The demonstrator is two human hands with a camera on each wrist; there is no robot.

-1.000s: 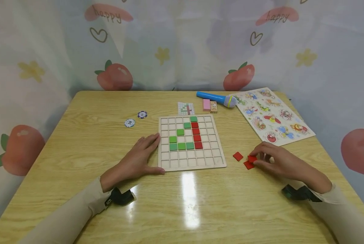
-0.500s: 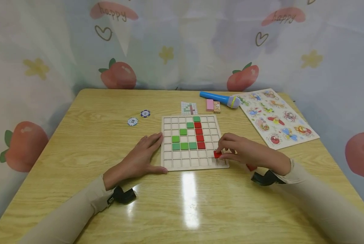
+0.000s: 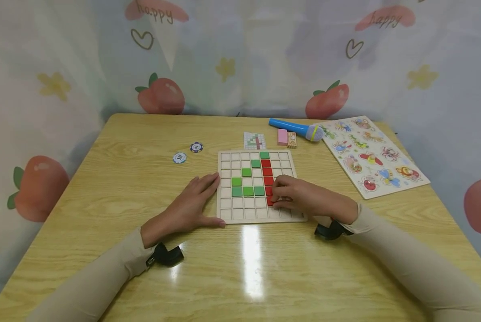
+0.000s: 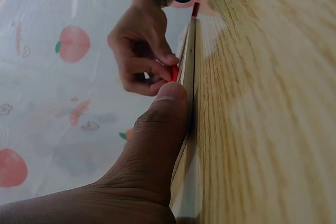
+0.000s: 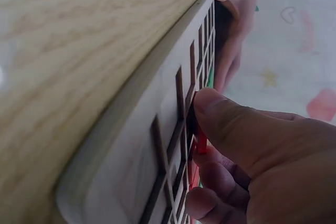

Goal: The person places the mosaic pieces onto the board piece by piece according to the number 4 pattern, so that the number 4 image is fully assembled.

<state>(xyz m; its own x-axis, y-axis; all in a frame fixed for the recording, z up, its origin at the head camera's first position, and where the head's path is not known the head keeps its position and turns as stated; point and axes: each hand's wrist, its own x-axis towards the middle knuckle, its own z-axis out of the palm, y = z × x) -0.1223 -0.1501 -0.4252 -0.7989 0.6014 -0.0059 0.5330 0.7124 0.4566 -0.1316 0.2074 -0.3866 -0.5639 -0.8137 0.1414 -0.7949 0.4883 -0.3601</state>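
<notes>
A wooden grid board (image 3: 240, 216) lies on the table, with green tiles (image 3: 236, 181) in a diagonal and a row and a column of red tiles (image 3: 267, 171). My right hand (image 3: 304, 195) pinches a red tile (image 5: 202, 142) between thumb and fingers, at the cell just below the red column. Whether that tile sits fully in its cell cannot be seen. Along the board's left side rests my left hand (image 3: 188, 205), fingers fairly straight, thumb (image 4: 165, 114) at the near left corner.
Behind the board lie a small pattern card (image 3: 254, 140), a pink block (image 3: 282, 137), a patterned block (image 3: 291, 139) and a blue toy microphone (image 3: 292, 128). Two poker chips (image 3: 180, 157) are at left. An animal puzzle board (image 3: 375, 156) lies at right.
My right hand picked up a red tile from the loose ones at right and carried it left over the board to the red column. My left hand stays at the board's edge.
</notes>
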